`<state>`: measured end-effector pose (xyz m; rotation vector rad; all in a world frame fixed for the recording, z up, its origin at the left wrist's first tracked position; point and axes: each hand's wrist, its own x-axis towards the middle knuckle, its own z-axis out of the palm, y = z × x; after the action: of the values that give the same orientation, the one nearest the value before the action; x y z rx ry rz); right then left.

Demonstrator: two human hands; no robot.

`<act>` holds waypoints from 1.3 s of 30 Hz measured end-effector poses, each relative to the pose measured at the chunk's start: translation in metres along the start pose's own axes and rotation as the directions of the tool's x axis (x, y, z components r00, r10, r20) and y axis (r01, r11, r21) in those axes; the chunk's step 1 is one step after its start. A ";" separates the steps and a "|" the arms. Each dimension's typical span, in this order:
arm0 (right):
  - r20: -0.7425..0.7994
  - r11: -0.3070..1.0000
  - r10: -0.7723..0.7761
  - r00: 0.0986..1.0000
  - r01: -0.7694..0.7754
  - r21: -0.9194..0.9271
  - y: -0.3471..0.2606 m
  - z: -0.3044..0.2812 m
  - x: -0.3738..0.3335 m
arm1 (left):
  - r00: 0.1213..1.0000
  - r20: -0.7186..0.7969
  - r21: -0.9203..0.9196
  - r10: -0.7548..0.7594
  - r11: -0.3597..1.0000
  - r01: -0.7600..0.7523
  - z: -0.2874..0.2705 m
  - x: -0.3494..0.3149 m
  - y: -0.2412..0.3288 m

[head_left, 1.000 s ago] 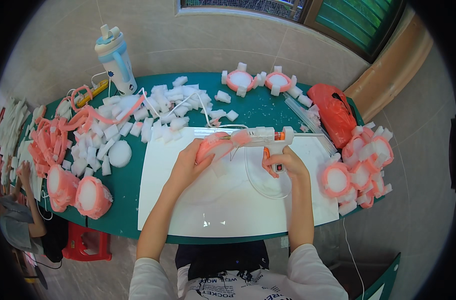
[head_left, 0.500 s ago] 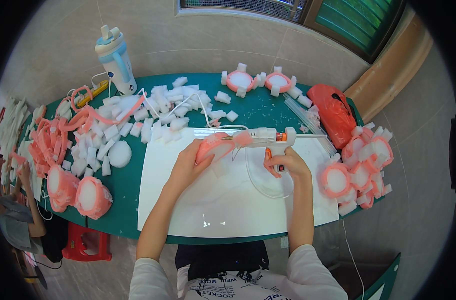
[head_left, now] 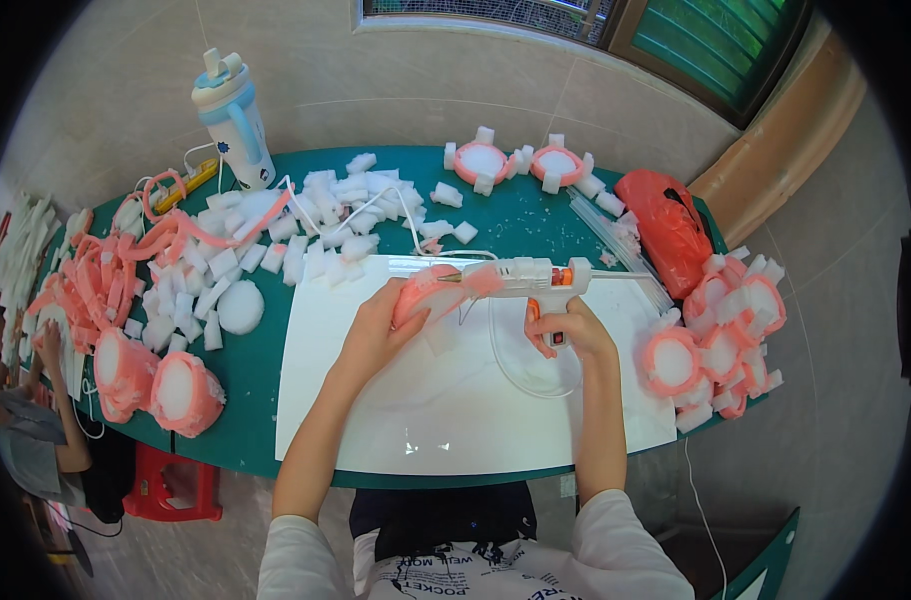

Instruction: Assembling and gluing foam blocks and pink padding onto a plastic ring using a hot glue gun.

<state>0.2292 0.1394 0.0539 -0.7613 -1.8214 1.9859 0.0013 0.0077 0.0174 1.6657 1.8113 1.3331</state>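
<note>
My left hand [head_left: 381,325] holds a pink foam ring [head_left: 428,291] tilted up over the white board [head_left: 456,410]. My right hand [head_left: 566,330] grips the orange handle of a white glue gun [head_left: 526,277]. The gun's nozzle points left and touches the top of the ring. A small white foam block [head_left: 439,335] lies on the board just under the ring. The gun's clear cord [head_left: 511,365] loops across the board below it.
White foam blocks [head_left: 306,225] and pink strips [head_left: 101,275] cover the left of the green table [head_left: 256,400]. Finished pink rings [head_left: 721,335] pile at the right, two more [head_left: 516,162] at the back. A bottle [head_left: 234,118], red bag [head_left: 666,225], glue sticks [head_left: 616,240]. Another person's hand [head_left: 48,345] at far left.
</note>
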 end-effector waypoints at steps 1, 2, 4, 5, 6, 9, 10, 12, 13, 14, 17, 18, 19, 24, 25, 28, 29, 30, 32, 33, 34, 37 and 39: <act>0.000 1.000 0.000 1.000 0.000 0.000 0.001 -0.001 0.001 | 1.000 0.001 -0.001 0.000 1.000 0.000 0.000 0.000 0.000; 0.003 1.000 0.006 1.000 -0.006 -0.006 0.003 -0.002 0.003 | 1.000 0.001 -0.003 0.000 1.000 0.000 0.000 0.000 0.000; 0.006 1.000 0.013 1.000 -0.013 -0.012 0.004 -0.003 0.004 | 1.000 0.002 0.000 0.002 1.000 -0.002 0.000 0.000 -0.001; 0.011 1.000 0.012 1.000 -0.012 -0.018 0.002 -0.002 0.004 | 1.000 0.004 0.004 0.004 1.000 -0.005 0.000 0.000 -0.001; 0.017 1.000 0.010 1.000 -0.010 -0.024 0.001 -0.002 0.004 | 1.000 0.003 0.004 0.004 1.000 -0.004 0.000 0.000 -0.001; 0.007 1.000 0.027 1.000 -0.027 -0.008 0.001 -0.001 0.003 | 1.000 0.005 0.014 0.001 1.000 -0.001 -0.001 0.000 -0.001; 0.007 1.000 0.027 1.000 -0.027 -0.008 0.001 -0.001 0.003 | 1.000 0.008 0.014 -0.002 1.000 0.001 -0.001 0.000 -0.001; 0.009 0.999 0.037 0.999 -0.037 -0.003 0.000 -0.001 0.002 | 1.000 0.011 0.013 -0.004 1.000 0.004 -0.001 0.000 -0.001; 0.009 0.999 0.037 0.999 -0.037 -0.003 0.000 -0.002 0.002 | 1.000 0.009 0.012 -0.003 1.000 0.002 -0.001 0.000 -0.001; 0.004 0.999 0.040 0.999 -0.040 -0.007 0.000 -0.003 0.002 | 1.000 0.006 0.011 -0.001 1.000 0.001 -0.001 0.000 -0.001; -0.011 0.999 0.046 0.999 -0.046 -0.021 0.001 -0.005 0.001 | 1.000 0.007 0.016 -0.008 1.000 0.008 0.000 0.000 -0.002; -0.019 0.998 0.050 0.999 -0.050 -0.031 0.001 -0.006 0.001 | 1.000 0.007 0.016 -0.008 1.000 0.008 0.000 0.000 -0.002; -0.018 0.998 0.050 0.999 -0.050 -0.031 -0.001 -0.006 -0.001 | 1.000 0.006 0.011 -0.004 1.000 0.004 0.000 0.000 -0.002; -0.083 0.992 0.061 0.995 -0.070 -0.107 -0.006 -0.009 -0.006 | 1.000 -0.001 0.008 0.002 1.000 -0.002 0.001 0.000 -0.003; -0.084 0.992 0.060 0.995 -0.069 -0.109 -0.007 -0.010 -0.006 | 1.000 0.001 0.013 0.010 1.000 -0.010 0.001 0.000 -0.003; -0.001 0.990 -0.020 1.000 0.019 -0.139 -0.010 -0.010 -0.007 | 1.000 -0.011 0.007 0.014 1.000 -0.014 -0.001 -0.001 -0.002; -0.044 0.988 -0.048 0.998 0.041 -0.150 -0.012 -0.011 -0.007 | 1.000 -0.023 -0.007 0.012 1.000 -0.012 -0.002 -0.002 -0.001; -0.089 0.985 -0.075 0.993 0.060 -0.164 -0.013 -0.013 -0.007 | 1.000 -0.024 -0.008 0.011 1.000 -0.011 -0.001 -0.002 -0.001; -0.208 0.989 -0.100 0.973 0.075 -0.128 -0.002 -0.022 0.002 | 1.000 -0.023 -0.033 -0.016 0.999 0.016 -0.001 0.000 -0.001; -0.333 0.991 -0.120 0.935 0.094 -0.094 0.006 -0.029 0.006 | 1.000 -0.023 -0.037 -0.015 0.999 0.014 0.002 0.001 -0.002; -0.325 0.991 -0.121 0.938 0.096 -0.092 0.013 -0.032 0.012 | 1.000 -0.022 -0.025 -0.006 1.000 0.006 0.003 0.001 -0.005; -0.539 0.992 -0.054 0.841 -0.016 -0.125 0.034 -0.041 0.026 | 0.999 -0.031 -0.010 0.007 1.000 -0.007 0.002 -0.001 -0.010; -0.599 0.998 0.018 0.800 0.026 0.065 0.047 -0.048 0.033 | 0.999 -0.039 -0.009 0.015 1.000 -0.016 0.000 -0.002 -0.010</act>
<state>0.2367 0.1917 0.0010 -1.1968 -1.3570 1.5363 -0.0043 0.0073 0.0088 1.6635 1.8148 1.3870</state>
